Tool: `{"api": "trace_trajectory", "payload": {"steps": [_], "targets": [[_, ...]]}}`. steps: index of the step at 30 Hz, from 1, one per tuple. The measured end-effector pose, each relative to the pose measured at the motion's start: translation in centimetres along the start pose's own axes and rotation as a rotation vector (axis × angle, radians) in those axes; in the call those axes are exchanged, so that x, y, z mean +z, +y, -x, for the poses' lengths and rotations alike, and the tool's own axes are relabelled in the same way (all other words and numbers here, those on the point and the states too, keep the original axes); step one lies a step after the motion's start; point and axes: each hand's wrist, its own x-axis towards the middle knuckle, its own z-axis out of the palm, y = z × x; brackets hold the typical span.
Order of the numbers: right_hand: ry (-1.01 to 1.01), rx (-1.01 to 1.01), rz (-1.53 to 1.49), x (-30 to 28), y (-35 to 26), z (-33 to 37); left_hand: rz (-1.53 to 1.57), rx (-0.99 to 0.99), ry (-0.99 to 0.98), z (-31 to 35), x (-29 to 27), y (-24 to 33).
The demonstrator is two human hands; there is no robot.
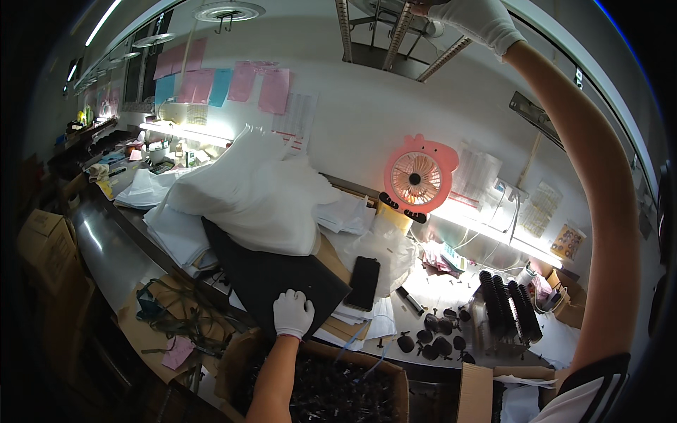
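Observation:
My left hand [293, 314], in a white glove, lies on a black flat sheet [261, 282] with its fingers a little apart and nothing in them. The sheet rests slanted on papers, partly under a large pile of white foam sheets [247, 194]. My right hand [481, 25], gloved too, is raised high at the upper edge. Its fingers are closed at a metal rack [398, 39] with perforated rails; the top of the rack and part of the grip are cut off. A black phone [363, 283] lies right of my left hand.
Below my left hand stands a cardboard box [400, 384] full of small black parts. Black round pieces [438, 335] lie loose beside a stand of black discs [509, 310]. A pink fan [421, 176] stands by the lit lamp. Another open box [476, 395] is at lower right.

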Motion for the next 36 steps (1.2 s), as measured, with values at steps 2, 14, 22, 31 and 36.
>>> {"api": "trace_trajectory", "payload": {"steps": [2, 14, 22, 31, 36], "targets": [[-0.090, 0.054, -0.060, -0.1, 0.0, -0.1, -0.010, -0.004, -0.005, 0.0, 0.1, 0.0], [-0.035, 0.109, 0.025, 1.1, 0.0, -0.1, -0.020, -0.008, 0.008, 0.0, 0.2, 0.0], [-0.023, 0.078, 0.034, 1.2, -0.6, 0.8, -0.005, -0.015, 0.013, 0.1, 0.1, 0.1], [0.034, 0.315, -0.382, -1.9, 2.3, -3.2, -0.003, -0.017, 0.010, 0.0, 0.2, 0.1], [-0.009, 0.363, -0.396, -2.3, 2.9, -3.2, -0.009, -0.013, 0.027, 0.1, 0.0, 0.2]]}}
